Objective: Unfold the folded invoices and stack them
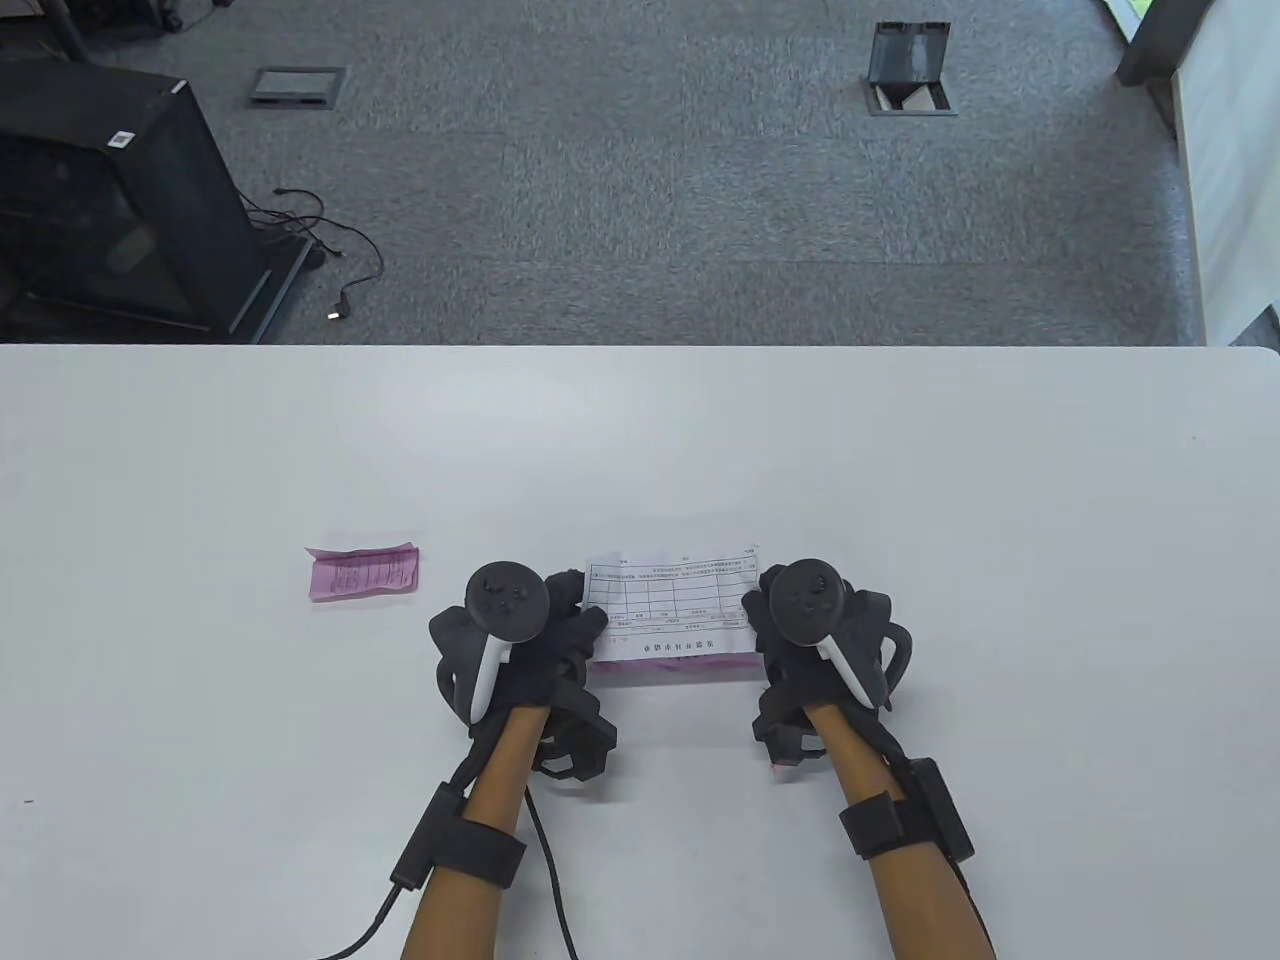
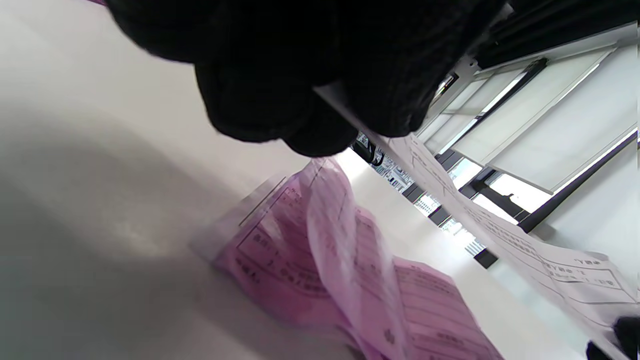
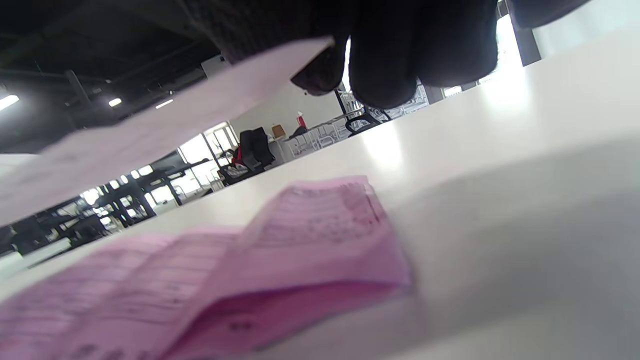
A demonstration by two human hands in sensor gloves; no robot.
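well, around you the white worktop [image 1: 900,450] carries little besides the papers. beyond its far edge lies grey carpet with a black cabinet [image 1: 110,200] at the far left, loose cables [image 1: 320,240] beside it, and two floor boxes, one shut [image 1: 298,86] and one with its lid raised [image 1: 908,70]. none of these stands between your hands and the paper.

count three invoices in sight. one white invoice [image 1: 672,605] is spread open between your hands, held up off the worktop, as both wrist views show a gap under it. your left hand [image 1: 520,640] has its grip on the sheet's left edge, dark gloved fingers [image 2: 280,85] curled on the paper. your right hand [image 1: 810,630] has its grip on the right edge, fingers [image 3: 400,55] closed on the paper's corner. one pink invoice [image 3: 280,260] lies on the worktop right under the white sheet, opened but creased and rumpled, only a thin pink strip of it peeking out in the table view. another pink invoice [image 1: 364,572], folded small, lies well apart to the left of your left hand, with nothing touching it.
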